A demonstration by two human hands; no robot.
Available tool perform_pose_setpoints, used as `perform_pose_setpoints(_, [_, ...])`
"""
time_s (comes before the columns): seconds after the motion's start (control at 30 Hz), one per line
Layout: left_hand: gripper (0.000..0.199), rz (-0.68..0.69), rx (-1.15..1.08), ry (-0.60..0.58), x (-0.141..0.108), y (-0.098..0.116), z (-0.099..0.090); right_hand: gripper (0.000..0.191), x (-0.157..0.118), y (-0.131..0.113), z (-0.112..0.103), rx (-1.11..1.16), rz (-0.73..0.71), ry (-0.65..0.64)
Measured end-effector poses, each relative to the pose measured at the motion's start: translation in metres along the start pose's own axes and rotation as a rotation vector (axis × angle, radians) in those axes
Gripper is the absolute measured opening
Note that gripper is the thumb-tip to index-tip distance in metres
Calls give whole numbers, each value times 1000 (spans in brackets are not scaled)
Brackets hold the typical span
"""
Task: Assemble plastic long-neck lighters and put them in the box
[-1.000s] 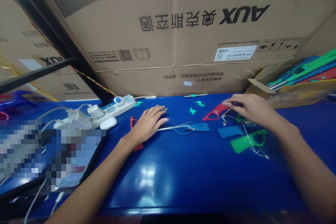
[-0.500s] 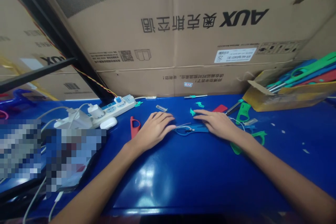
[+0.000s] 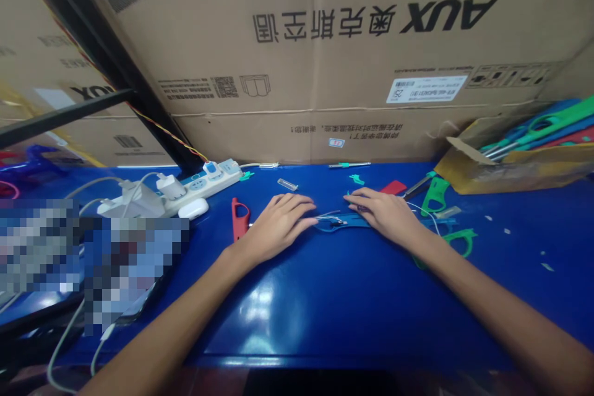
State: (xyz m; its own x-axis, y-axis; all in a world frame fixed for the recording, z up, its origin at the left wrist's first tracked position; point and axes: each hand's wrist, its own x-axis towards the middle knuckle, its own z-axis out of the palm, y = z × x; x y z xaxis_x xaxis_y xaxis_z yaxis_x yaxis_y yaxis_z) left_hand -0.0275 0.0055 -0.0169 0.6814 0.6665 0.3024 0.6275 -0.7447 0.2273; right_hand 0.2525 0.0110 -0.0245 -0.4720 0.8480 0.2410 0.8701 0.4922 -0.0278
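Observation:
A blue lighter-shaped plastic half-shell lies flat between my hands, with thin white wires and a small dark part at its left end. My left hand is at that end, its fingers stretched and its thumb tip beside the wires. Over the shell's right part is my right hand, fingers extended to the left. Its fingertips reach a small teal clip, mostly hidden behind them. Another teal clip lies just beyond. Whatever is under either palm is hidden.
A red lighter handle lies left of my hands, a clear plastic piece beyond them. Green handle parts sit at right, near a cardboard box of long lighters. A power strip and a blurred screen device occupy the left.
My right hand's fingertips have come over the teal clip, covering more of it. My left hand stays by the wires. The whole view has shifted slightly.

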Motion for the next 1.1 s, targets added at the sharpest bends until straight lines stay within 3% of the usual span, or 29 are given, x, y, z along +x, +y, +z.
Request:
perform_pose_setpoints(0.2, [32, -5, -53, 29, 0, 6, 0, 40, -2, -2, -6, -10, 30, 9])
perform_pose_setpoints(0.5, [34, 67, -73, 211, 1, 9, 8, 33, -4, -27, -21, 545, -171, 160])
perform_pose_setpoints(0.73, [12, 59, -129, 291, 0, 14, 10, 30, -7, -50, -18, 723, -197, 133])
perform_pose_setpoints(0.93, [13, 43, -102, 285, 1, 13, 4, 30, -8, -39, -25, 547, -155, 97])
perform_pose_setpoints(1.1, [17, 18, -54, 194, 1, 11, 7, 30, -7, -18, -29, 259, -188, -76])
